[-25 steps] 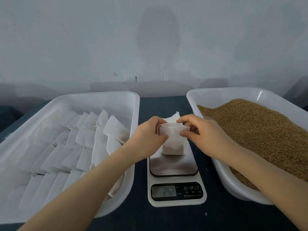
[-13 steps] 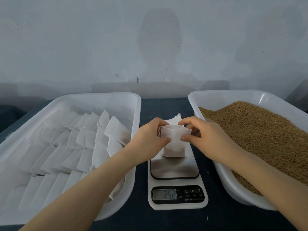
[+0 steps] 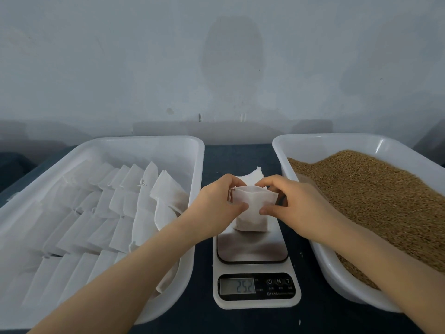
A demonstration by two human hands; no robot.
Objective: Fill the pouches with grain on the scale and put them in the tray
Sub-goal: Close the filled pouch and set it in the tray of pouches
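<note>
One scale (image 3: 252, 251), one pouch tray (image 3: 144, 139), one grain tray (image 3: 337, 136), one pouch (image 3: 252, 213) pinched by left hand (image 3: 216, 206) and right hand (image 3: 301, 208), same as before.

A small packing workstation: bare stained wall (image 3: 216, 56) at top, scale (image 3: 256, 273) between two white bulk tubs below.

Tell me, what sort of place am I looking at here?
Likely a small hand-packing station: a digital scale stands between a white tray of pouches and a second tray of brown grain, on a dark table. The left hand and right hand pinch one pouch on the scale.
</note>
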